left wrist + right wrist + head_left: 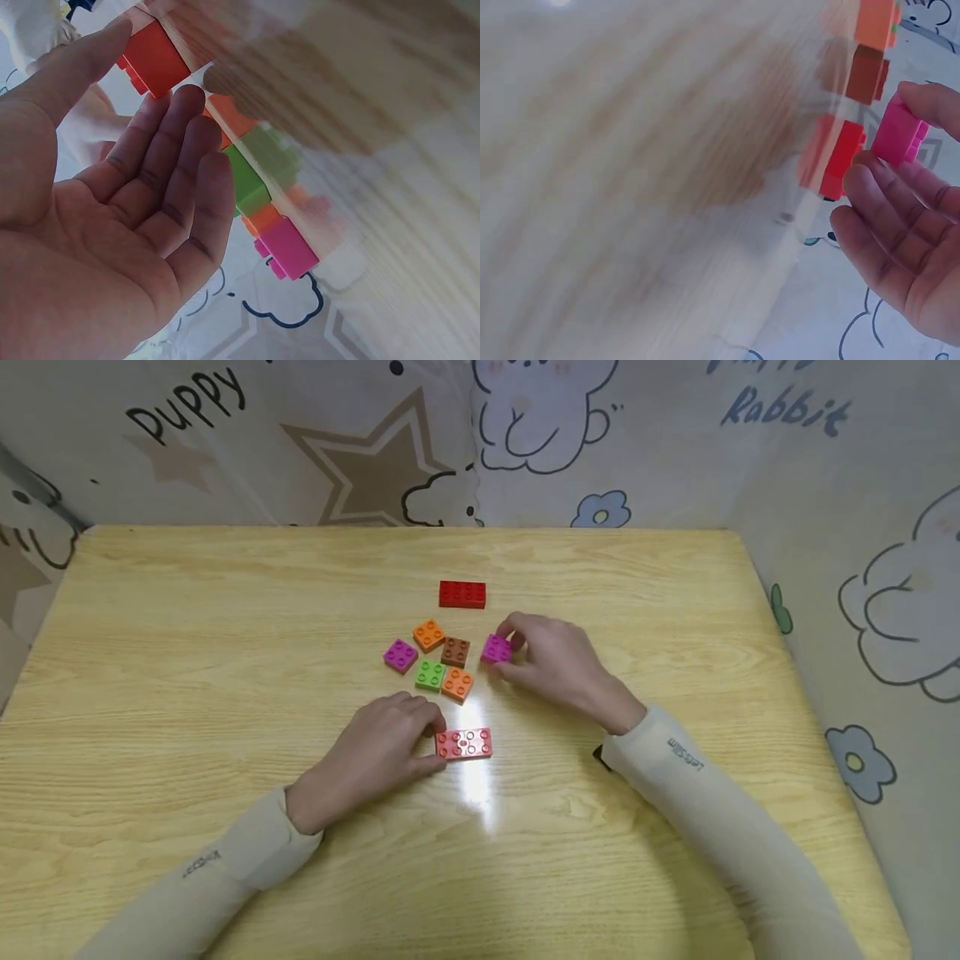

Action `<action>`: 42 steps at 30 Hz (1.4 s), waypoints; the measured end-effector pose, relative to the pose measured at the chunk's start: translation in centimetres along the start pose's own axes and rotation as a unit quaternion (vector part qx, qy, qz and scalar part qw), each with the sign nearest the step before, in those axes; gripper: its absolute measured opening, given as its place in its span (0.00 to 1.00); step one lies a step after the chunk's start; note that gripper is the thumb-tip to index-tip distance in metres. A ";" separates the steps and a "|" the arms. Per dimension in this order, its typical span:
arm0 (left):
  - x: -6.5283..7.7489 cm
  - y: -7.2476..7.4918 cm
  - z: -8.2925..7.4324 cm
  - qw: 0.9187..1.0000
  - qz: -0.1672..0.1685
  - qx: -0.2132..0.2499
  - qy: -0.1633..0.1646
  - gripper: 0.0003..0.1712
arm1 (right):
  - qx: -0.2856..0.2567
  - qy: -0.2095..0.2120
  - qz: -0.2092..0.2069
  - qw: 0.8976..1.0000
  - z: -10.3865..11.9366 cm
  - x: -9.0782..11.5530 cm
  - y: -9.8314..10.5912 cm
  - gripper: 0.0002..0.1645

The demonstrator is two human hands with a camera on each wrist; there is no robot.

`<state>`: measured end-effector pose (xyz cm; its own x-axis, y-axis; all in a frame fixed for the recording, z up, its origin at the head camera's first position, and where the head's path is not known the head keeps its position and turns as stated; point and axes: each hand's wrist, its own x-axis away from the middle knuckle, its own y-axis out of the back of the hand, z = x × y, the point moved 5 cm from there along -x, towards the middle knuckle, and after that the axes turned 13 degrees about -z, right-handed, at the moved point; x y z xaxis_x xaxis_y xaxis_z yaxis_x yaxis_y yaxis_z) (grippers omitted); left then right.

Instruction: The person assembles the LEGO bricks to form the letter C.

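Note:
My left hand (367, 756) pinches the left end of a long red toy brick (463, 743) on the near part of the table, thumb at the front edge and fingertips behind. In the left wrist view this red brick (159, 61) sits between thumb and fingertips. Farther right, my right hand (558, 656) grips a small magenta brick (496, 648) between thumb and fingers. The right wrist view shows this magenta brick (897, 133) tilted, its studs facing the palm. Just left of it lie a brown brick (455, 652) and an orange brick (457, 684).
Beside these lie a green brick (431, 675), another orange brick (429, 635) and a second magenta brick (401, 656). Another long red brick (462, 594) lies behind the group. The wooden table (187, 693) meets patterned wall covering (667, 443) at the back and right.

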<state>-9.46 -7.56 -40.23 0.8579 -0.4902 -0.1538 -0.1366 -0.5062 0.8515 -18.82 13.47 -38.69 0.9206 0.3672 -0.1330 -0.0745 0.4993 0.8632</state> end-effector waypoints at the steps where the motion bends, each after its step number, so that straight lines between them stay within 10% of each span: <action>1: 0.0 0.0 0.0 1.000 0.003 0.002 0.005 0.19 | -0.008 0.001 0.000 1.000 0.1 0.3 0.1 0.24; 42: -0.4 0.2 0.3 0.999 0.014 0.036 0.029 0.20 | -0.130 0.106 0.063 0.984 2.8 7.3 -0.7 0.23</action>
<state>-10.00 -7.67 -40.10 0.8803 -0.4639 -0.0993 -0.1944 -0.5436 0.8166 -10.99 13.65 -38.89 0.7987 0.5815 -0.1549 -0.3048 0.6129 0.7290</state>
